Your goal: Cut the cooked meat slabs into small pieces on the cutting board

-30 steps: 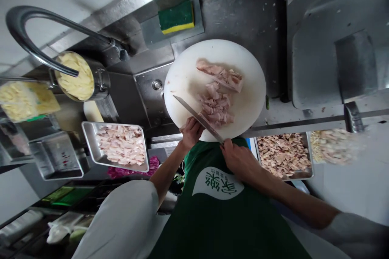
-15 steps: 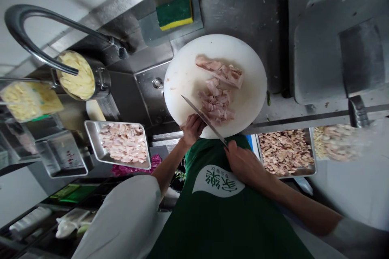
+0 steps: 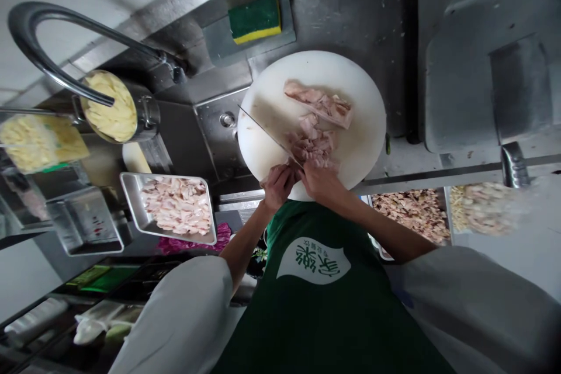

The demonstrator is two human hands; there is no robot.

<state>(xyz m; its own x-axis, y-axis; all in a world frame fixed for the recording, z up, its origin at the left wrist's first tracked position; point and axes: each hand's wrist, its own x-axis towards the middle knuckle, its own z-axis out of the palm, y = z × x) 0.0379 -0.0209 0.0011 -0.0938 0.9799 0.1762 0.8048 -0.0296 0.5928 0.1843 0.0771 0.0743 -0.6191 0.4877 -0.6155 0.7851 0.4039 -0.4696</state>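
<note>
A round white cutting board [image 3: 267, 152] lies on the steel counter with a pile of sliced pale pink meat [image 3: 313, 143] and a larger uncut piece [image 3: 319, 103] on it. My right hand [image 3: 322, 180] is closed on the handle of a long knife [image 3: 267, 133], whose blade points away to the left across the board, beside the sliced pile. My left hand [image 3: 276, 184] sits at the board's near edge right next to the right hand, fingers curled; what it holds is hidden.
A steel tray of sliced meat [image 3: 175, 204] stands at the left, another tray of chopped meat [image 3: 409, 210] at the right. A pot of pale strips [image 3: 109, 106] sits under the tap [image 3: 56, 70]. A green-yellow sponge [image 3: 254, 18] lies behind the board. A steel machine [image 3: 486, 52] fills the right.
My right hand has moved left and forward onto the board, next to the left hand, carrying the knife further over the board. The left hand has barely shifted.
</note>
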